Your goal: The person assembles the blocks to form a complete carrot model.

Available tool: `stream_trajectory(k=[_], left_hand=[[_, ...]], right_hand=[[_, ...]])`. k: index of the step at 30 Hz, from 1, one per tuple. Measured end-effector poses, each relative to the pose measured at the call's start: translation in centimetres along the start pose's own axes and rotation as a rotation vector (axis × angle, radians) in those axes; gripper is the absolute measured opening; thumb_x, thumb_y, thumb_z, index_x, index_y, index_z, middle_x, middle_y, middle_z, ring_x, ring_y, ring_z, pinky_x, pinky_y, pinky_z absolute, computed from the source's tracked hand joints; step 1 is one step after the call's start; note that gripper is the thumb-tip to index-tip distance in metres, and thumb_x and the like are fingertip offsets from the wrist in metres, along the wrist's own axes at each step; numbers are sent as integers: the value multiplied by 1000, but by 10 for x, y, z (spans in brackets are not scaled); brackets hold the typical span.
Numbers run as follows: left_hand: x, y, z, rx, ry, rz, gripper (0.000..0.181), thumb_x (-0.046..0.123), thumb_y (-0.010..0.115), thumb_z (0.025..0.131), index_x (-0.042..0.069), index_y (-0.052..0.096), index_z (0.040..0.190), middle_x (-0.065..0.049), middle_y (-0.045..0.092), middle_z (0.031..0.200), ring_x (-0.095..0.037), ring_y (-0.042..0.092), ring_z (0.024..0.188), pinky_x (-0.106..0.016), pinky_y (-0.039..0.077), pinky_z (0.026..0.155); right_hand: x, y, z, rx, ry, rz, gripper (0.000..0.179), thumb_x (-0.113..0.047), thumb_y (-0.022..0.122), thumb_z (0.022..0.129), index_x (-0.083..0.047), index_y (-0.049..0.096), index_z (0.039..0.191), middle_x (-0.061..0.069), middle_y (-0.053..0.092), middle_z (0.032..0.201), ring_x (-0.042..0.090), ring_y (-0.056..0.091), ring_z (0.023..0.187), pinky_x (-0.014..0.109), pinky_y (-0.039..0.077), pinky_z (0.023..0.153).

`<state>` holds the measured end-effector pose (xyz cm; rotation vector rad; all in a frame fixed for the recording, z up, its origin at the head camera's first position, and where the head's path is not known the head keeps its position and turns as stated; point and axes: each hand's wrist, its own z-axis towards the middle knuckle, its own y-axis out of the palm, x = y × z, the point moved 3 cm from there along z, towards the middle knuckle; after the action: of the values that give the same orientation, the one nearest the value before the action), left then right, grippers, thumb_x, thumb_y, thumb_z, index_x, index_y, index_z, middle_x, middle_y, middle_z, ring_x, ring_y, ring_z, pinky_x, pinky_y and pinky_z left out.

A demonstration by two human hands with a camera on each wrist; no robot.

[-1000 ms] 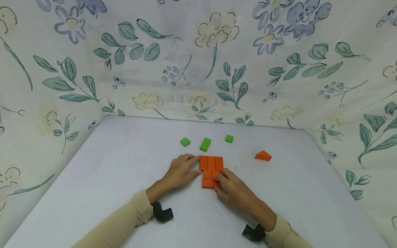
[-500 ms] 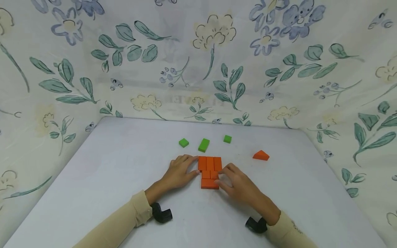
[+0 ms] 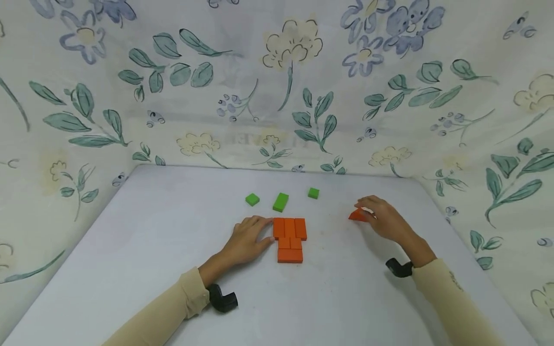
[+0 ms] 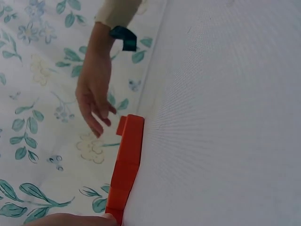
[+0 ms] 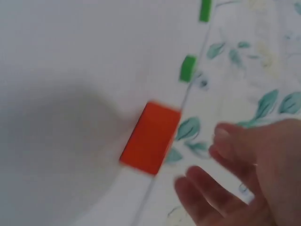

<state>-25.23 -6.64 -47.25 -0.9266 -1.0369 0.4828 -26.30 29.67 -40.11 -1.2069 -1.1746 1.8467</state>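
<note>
My left hand (image 3: 245,243) rests on the table at the left side of a flat group of orange blocks (image 3: 289,229), its index fingertip and thumb tip right at their edge. The group has three upright blocks in a row on top, two small ones below and one lying crosswise at the bottom. Seen low in the left wrist view, the orange blocks (image 4: 128,160) run away from the thumb. My right hand (image 3: 385,220) hovers over an orange triangular block (image 3: 356,216), partly hiding it. In the right wrist view the fingers are spread beside that block (image 5: 151,138), with a gap between.
Behind the orange group lie three green blocks: a small one on the left (image 3: 252,199), a longer one (image 3: 280,202) and another small one (image 3: 313,193). The white table (image 3: 173,202) ends at a flower-patterned cloth (image 3: 242,144) at the back and sides.
My right hand has let go of the orange group and moved right and away to the triangular block. The left hand stays by the group. The head view has shifted slightly.
</note>
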Motion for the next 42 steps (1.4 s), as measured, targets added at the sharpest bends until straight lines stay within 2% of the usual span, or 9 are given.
stream_trajectory(k=[4,8,15,21,23,26,30,36,42], left_hand=[[-3,1,-3,-4,-16,-19,55,35,70,94,18,53,143,-3,59,132,-25,50,128,-38,36,90],[-3,2,-4,-1,6,-32,54,35,70,94,17,54,142,-2,59,131,-25,50,126,-38,36,89],[-3,-3,3,30,34,8,52,35,70,94,17,55,140,-2,60,129,-26,52,125,-40,38,88],[-6,-1,5,-2,8,11,51,38,67,95,19,54,141,-1,58,132,-24,50,128,-37,37,88],[-6,0,5,-6,8,2,51,38,67,95,19,55,141,-1,59,132,-24,50,127,-37,36,88],[-4,1,4,-8,15,-2,51,38,68,95,18,55,140,-1,59,132,-24,51,127,-37,36,87],[-4,-1,4,2,24,0,51,37,68,94,18,55,140,-2,59,131,-25,51,127,-37,36,87],[-4,-2,4,-6,10,-16,51,36,69,94,19,55,140,-2,59,132,-24,51,126,-37,36,88],[-1,-1,2,0,8,-21,51,35,70,94,17,56,140,-2,59,132,-25,51,126,-36,36,87]], right_hand=[[15,3,4,-181,23,-6,35,1,61,95,1,62,130,24,57,139,44,53,129,55,46,103],[18,4,0,-221,68,-27,35,-3,66,93,3,63,127,16,66,111,29,62,96,40,56,83],[14,2,-3,-236,129,-45,55,-16,67,95,1,43,142,5,56,74,14,51,59,27,46,55],[22,2,-13,-290,295,119,22,-21,55,103,0,59,109,6,58,68,16,56,51,29,51,51],[26,-1,-20,-238,275,127,22,-18,54,103,1,64,103,7,62,75,17,57,60,29,51,55],[30,-6,-34,-175,148,115,20,-9,58,100,-1,68,115,13,66,103,23,62,83,36,56,70],[30,-6,-46,-194,-20,142,34,-2,64,94,-8,66,128,13,64,130,31,62,111,39,56,87],[29,2,-50,-170,-29,131,30,-9,74,88,-9,70,117,2,71,110,17,63,98,25,52,78],[30,8,-52,-117,-45,136,27,-12,78,84,-9,72,110,0,72,102,7,61,89,24,53,76]])
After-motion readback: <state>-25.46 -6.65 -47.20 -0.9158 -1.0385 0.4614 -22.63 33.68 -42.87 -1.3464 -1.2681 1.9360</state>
